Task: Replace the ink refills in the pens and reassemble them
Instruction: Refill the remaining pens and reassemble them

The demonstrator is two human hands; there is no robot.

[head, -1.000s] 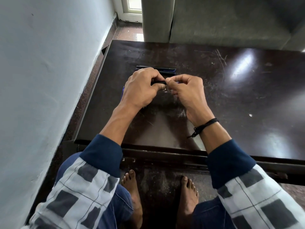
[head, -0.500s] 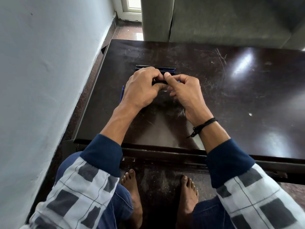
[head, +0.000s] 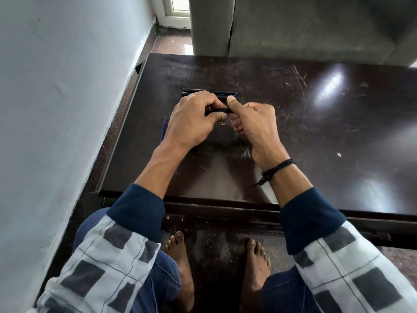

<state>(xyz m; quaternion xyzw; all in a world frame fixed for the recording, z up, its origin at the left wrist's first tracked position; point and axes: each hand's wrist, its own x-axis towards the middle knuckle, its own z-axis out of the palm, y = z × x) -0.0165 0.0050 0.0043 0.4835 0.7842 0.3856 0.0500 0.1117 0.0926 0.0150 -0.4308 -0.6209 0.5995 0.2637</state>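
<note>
Fingers (head: 211,100) of left hand (head: 191,125) and right hand (head: 257,125) pinch 1 dark pen (head: 217,111) (mostly hidden), other pens (head: 228,93) behind half covered.

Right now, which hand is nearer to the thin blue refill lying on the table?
Left. The left hand sits just right of the blue refill; the right hand is farther right; both grip a dark pen.

No legible text or markings anywhere.
</note>
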